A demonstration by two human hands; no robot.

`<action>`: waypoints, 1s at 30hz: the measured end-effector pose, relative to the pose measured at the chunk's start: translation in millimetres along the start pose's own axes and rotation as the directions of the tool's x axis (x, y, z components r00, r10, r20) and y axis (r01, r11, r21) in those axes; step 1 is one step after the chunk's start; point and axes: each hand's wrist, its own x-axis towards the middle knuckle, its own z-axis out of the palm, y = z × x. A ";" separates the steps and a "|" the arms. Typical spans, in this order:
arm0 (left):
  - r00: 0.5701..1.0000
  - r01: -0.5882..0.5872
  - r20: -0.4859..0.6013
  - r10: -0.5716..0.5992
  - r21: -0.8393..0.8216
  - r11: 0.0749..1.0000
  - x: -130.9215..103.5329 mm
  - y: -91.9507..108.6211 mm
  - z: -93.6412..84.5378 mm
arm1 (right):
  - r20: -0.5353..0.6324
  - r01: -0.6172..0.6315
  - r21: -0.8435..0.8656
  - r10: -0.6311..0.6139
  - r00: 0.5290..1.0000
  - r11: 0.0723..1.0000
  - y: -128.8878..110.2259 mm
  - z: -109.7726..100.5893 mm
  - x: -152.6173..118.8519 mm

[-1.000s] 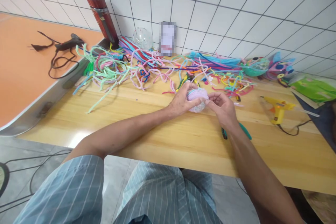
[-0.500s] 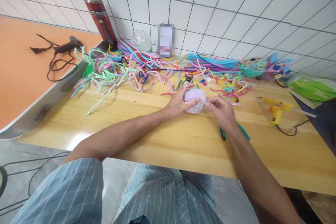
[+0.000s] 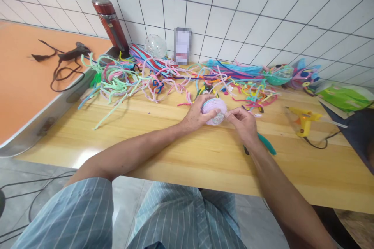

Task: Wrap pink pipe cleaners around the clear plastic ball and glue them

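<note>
My left hand (image 3: pixel 196 114) is wrapped round a clear ball (image 3: pixel 217 118) from its left side, thumb across the front. Rows of lilac pipe cleaner (image 3: pixel 214 104) cover the ball's upper part, with a light blue strip near the top; the lower part is bare and see-through. At the ball's right edge, my right hand (image 3: pixel 243 121) pinches what looks like the pale end of the pipe cleaner, thumb against forefinger. Green-handled pliers (image 3: pixel 266 144) lie on the table, partly hidden under my right wrist.
Loose and bundled pipe cleaners (image 3: pixel 117 81) spread along the back of the wooden table (image 3: pixel 175 155). A red flask (image 3: pixel 110 23), a clear ball (image 3: pixel 155 46) and a phone (image 3: pixel 182 46) stand by the wall. To the right lie a yellow glue gun (image 3: pixel 305 120) and a green packet (image 3: pixel 344 96).
The view has shifted slightly. Both hands keep their hold at the ball, and my right forearm now covers the pliers a little differently.
</note>
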 end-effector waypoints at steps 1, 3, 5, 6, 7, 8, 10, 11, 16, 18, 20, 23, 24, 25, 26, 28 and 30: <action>1.000 0.002 0.000 -0.002 -0.006 1.000 0.0 -0.5 0.2 | 0.007 -0.003 0.007 0.003 1.000 1.000 1.0 0.0 0.7; 1.000 0.013 -0.009 -0.013 -0.021 1.000 0.1 -1.5 0.7 | 0.025 -0.009 0.025 0.008 1.000 1.000 2.1 0.5 2.3; 0.999 0.035 -0.028 -0.037 -0.054 0.998 0.2 -2.4 1.6 | 0.049 -0.010 0.048 0.008 0.999 0.999 0.7 1.1 4.4; 0.998 0.049 -0.036 -0.052 -0.078 0.996 0.3 -2.4 2.0 | 0.062 -0.010 0.059 0.006 0.998 0.998 -1.2 1.3 5.6; 0.997 0.062 -0.042 -0.067 -0.104 0.993 0.4 -2.3 2.5 | 0.077 -0.009 0.069 0.004 0.997 0.998 -4.0 1.2 7.0; 0.996 0.074 -0.045 -0.080 -0.130 0.989 0.5 -1.9 2.9 | 0.093 -0.010 0.075 0.003 0.996 0.997 -7.4 0.8 8.7; 0.994 0.087 -0.050 -0.096 -0.164 0.983 0.7 -0.7 3.6 | 0.130 -0.015 0.076 0.005 0.991 0.997 -15.7 -1.3 12.7; 0.993 0.090 -0.054 -0.101 -0.169 0.981 0.6 0.0 3.8 | 0.149 -0.018 0.071 0.007 0.989 0.997 -20.2 -3.1 15.1; 0.996 0.090 0.006 -0.090 -0.131 0.987 -1.9 1.8 4.0 | 0.213 -0.017 0.022 0.012 0.977 1.000 -39.0 -16.4 29.5; 0.999 0.047 0.028 -0.044 -0.107 0.993 -3.4 1.1 4.0 | 0.248 -0.025 -0.005 0.025 0.968 1.000 -42.8 -21.0 34.3; 0.999 0.006 0.045 -0.002 -0.075 0.997 -4.6 -0.1 4.2 | 0.289 -0.039 -0.033 0.046 0.956 0.999 -43.5 -23.2 37.5; 0.998 -0.007 0.066 0.009 -0.031 1.000 -5.3 -2.1 4.6 | 0.304 -0.054 -0.041 0.064 0.950 0.998 -38.9 -22.8 39.1; 0.997 -0.011 0.070 0.012 -0.020 1.000 -5.2 -2.4 4.6 | 0.298 -0.055 -0.038 0.064 0.952 0.998 -36.4 -22.2 39.0; 0.997 -0.019 0.068 0.020 -0.012 1.000 -4.9 -2.6 4.7 | 0.291 -0.054 -0.034 0.062 0.955 0.998 -33.8 -21.7 38.6; 0.997 -0.034 0.064 0.034 -0.003 0.999 -4.5 -2.7 4.7 | 0.285 -0.051 -0.029 0.057 0.957 0.998 -31.3 -21.4 38.2; 0.996 -0.067 0.061 0.066 0.015 0.998 -3.6 -2.5 4.5 | 0.278 -0.041 -0.016 0.044 0.960 0.999 -27.0 -21.7 36.8; 0.994 -0.090 0.065 0.087 0.036 0.995 -2.6 -2.4 4.3 | 0.269 -0.028 -0.005 0.028 0.963 1.000 -24.4 -23.0 35.1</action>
